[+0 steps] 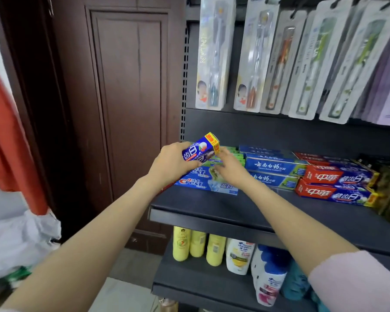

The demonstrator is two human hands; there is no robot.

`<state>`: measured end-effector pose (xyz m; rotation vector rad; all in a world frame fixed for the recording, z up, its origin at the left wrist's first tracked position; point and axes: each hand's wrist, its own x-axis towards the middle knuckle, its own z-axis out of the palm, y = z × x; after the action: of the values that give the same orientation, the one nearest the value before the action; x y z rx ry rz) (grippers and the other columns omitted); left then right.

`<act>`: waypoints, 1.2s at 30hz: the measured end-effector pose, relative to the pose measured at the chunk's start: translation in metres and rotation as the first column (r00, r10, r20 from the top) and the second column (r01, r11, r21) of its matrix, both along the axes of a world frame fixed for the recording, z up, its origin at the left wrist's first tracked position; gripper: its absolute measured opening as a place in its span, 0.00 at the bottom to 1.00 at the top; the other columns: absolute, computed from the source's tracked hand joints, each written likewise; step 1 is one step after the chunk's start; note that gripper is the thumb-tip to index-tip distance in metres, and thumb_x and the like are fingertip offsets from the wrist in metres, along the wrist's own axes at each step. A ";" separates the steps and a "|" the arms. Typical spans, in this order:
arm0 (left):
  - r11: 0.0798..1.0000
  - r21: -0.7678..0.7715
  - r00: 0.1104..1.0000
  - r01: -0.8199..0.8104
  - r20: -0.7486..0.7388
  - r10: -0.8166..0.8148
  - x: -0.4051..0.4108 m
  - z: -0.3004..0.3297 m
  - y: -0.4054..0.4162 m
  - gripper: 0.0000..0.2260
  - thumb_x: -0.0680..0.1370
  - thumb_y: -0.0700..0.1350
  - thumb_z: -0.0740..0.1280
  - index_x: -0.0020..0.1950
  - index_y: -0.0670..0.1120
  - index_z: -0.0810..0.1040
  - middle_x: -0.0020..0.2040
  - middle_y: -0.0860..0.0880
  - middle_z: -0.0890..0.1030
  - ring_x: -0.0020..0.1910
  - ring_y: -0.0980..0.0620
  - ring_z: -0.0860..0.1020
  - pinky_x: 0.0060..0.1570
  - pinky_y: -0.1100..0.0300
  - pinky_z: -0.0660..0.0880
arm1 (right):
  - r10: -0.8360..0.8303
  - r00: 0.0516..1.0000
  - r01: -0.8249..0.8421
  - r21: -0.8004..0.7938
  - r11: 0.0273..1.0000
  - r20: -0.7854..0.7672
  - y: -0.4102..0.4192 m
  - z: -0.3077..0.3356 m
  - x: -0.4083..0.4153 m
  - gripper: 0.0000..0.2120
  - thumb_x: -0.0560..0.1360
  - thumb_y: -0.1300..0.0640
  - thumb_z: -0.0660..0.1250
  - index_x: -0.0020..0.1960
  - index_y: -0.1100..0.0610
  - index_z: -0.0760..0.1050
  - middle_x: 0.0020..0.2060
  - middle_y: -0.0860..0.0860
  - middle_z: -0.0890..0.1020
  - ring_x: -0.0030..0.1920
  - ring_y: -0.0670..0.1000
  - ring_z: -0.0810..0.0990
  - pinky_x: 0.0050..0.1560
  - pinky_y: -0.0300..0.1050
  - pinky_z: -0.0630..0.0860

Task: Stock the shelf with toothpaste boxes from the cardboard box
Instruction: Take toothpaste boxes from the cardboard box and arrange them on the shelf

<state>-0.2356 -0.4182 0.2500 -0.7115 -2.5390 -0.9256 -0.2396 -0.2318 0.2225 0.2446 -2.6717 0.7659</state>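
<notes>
The left hand [169,164] grips a toothpaste box [202,149], blue with a yellow-and-red end, tilted above the Crest boxes [208,181] at the shelf's [234,210] left end. The right hand [231,168], fingers straight, touches the box's far end and the stack beneath.

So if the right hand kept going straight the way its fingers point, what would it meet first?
Probably the toothpaste box that the left hand holds: the right hand points up and left, fingertips already at its yellow end. Depth is unclear, so it might slip past towards the green boxes behind.
</notes>
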 end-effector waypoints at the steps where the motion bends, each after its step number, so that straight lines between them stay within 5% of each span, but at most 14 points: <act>1: 1.000 -0.004 1.000 0.015 0.015 -0.015 0.002 0.001 0.002 0.22 0.71 0.53 0.73 0.62 0.46 0.75 0.56 0.47 0.81 0.45 0.55 0.76 0.44 0.60 0.72 | 0.024 0.999 -0.016 -0.188 0.982 0.037 0.002 0.008 0.010 0.23 0.76 0.70 0.58 0.70 0.59 0.66 0.69 0.53 0.68 0.68 0.51 0.68 0.65 0.38 0.63; 5: 0.995 0.021 0.992 0.096 0.075 -0.098 0.014 0.006 0.022 0.23 0.70 0.53 0.74 0.60 0.47 0.73 0.53 0.50 0.81 0.44 0.54 0.79 0.43 0.63 0.73 | 0.292 0.952 -0.104 -0.795 0.597 0.095 0.013 0.013 0.050 0.17 0.78 0.63 0.62 0.67 0.59 0.68 0.59 0.52 0.78 0.59 0.47 0.77 0.62 0.42 0.71; 10: 0.977 0.069 0.967 0.202 0.146 -0.211 0.031 0.010 0.059 0.27 0.67 0.52 0.77 0.58 0.49 0.66 0.49 0.51 0.81 0.39 0.57 0.79 0.38 0.64 0.75 | 0.135 0.990 -0.088 -0.907 0.411 -0.034 0.042 0.005 0.074 0.15 0.77 0.57 0.64 0.61 0.61 0.69 0.56 0.57 0.80 0.52 0.51 0.81 0.49 0.43 0.81; 15: 0.952 -0.034 0.937 0.303 0.192 -0.291 0.043 0.006 0.100 0.27 0.67 0.49 0.77 0.61 0.49 0.70 0.55 0.48 0.81 0.50 0.49 0.79 0.52 0.56 0.74 | -0.001 1.000 -0.003 -0.922 0.387 -0.003 0.093 0.005 0.103 0.20 0.78 0.53 0.64 0.64 0.64 0.68 0.59 0.60 0.79 0.53 0.52 0.81 0.51 0.41 0.81; 17: 0.953 -0.114 0.953 0.282 0.151 -0.264 0.047 0.005 0.123 0.27 0.67 0.51 0.77 0.63 0.49 0.72 0.57 0.48 0.79 0.55 0.48 0.77 0.54 0.57 0.72 | -0.181 0.983 0.118 -0.812 0.572 0.015 0.116 0.003 0.118 0.23 0.76 0.54 0.66 0.67 0.61 0.66 0.62 0.57 0.76 0.56 0.50 0.78 0.54 0.42 0.77; 20: 0.938 -0.254 0.971 0.237 0.085 -0.223 0.058 0.001 0.161 0.29 0.69 0.54 0.75 0.67 0.52 0.71 0.61 0.48 0.78 0.59 0.46 0.75 0.57 0.53 0.72 | -0.456 0.869 0.395 -0.285 0.873 -0.192 0.154 0.002 0.143 0.32 0.73 0.54 0.70 0.73 0.54 0.60 0.69 0.55 0.65 0.69 0.52 0.64 0.65 0.46 0.65; 22: 0.914 -0.315 0.967 0.256 0.082 -0.242 0.068 -0.002 0.190 0.30 0.70 0.55 0.73 0.70 0.54 0.69 0.65 0.50 0.76 0.63 0.47 0.73 0.60 0.51 0.72 | -0.382 0.884 0.405 0.034 0.914 -0.269 0.182 0.002 0.162 0.35 0.73 0.54 0.71 0.75 0.51 0.58 0.72 0.53 0.61 0.73 0.53 0.58 0.71 0.48 0.60; 25: 0.875 -0.411 0.963 0.257 0.035 -0.267 0.088 -0.003 0.233 0.28 0.73 0.57 0.69 0.72 0.59 0.66 0.66 0.51 0.76 0.66 0.47 0.72 0.58 0.51 0.71 | -0.271 0.939 0.337 0.415 0.845 -0.210 0.218 0.000 0.177 0.32 0.74 0.51 0.68 0.74 0.52 0.60 0.70 0.52 0.67 0.71 0.54 0.63 0.73 0.50 0.57; 36: 0.901 -0.361 0.971 0.240 0.063 -0.233 0.077 -0.029 0.336 0.23 0.75 0.41 0.69 0.69 0.45 0.68 0.66 0.42 0.73 0.65 0.43 0.70 0.63 0.53 0.67 | -0.310 0.941 0.336 0.469 0.817 -0.134 0.332 0.001 0.165 0.23 0.78 0.60 0.62 0.73 0.57 0.63 0.68 0.53 0.69 0.69 0.53 0.66 0.65 0.49 0.69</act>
<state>-0.1589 -0.0824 0.2211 -1.1467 -2.7155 -0.5241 -0.0741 0.0997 0.2230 -0.0741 -2.7071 -0.0300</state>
